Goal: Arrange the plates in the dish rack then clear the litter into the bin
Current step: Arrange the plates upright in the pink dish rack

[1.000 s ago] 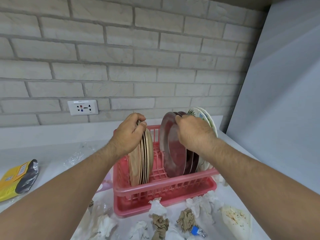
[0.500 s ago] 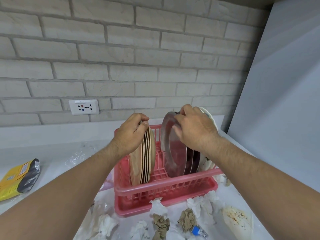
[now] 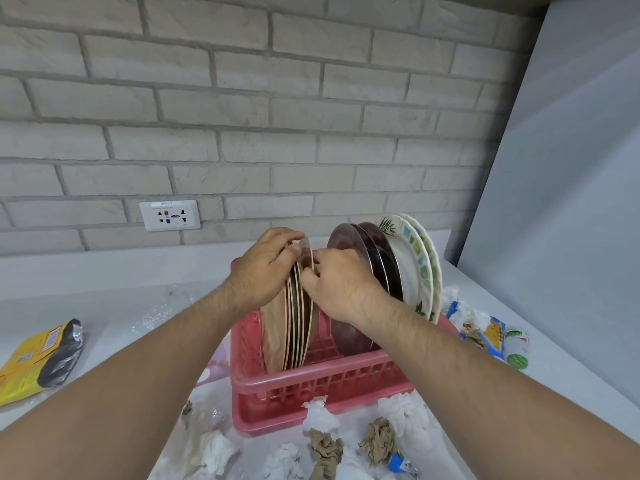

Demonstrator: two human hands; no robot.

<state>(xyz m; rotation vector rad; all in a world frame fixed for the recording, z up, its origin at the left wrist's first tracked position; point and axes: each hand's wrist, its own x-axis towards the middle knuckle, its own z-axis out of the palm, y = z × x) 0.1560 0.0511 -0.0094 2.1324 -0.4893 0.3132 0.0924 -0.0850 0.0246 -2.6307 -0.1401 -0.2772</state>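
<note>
The dish rack [image 3: 322, 386] stands on the counter [image 3: 104, 306], in front of the wall [image 3: 242, 98]. Inside it, the left plates [image 3: 294, 327] stand on edge at one end and the right plates [image 3: 408, 271] at the other, with a gap between. The left hand [image 3: 263, 268] grips the left plates' top from the left, the right hand [image 3: 343, 285] from the right. Crumpled paper [image 3: 325, 448] lies before the rack, wrappers [image 3: 495, 334] just to its right, and a packet [image 3: 38, 362] well off to its left. A socket [image 3: 169, 215] sits on the wall behind, left of the rack.

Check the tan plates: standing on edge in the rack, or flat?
On edge: the tan plates stand upright in the pink rack, rims up.
</note>
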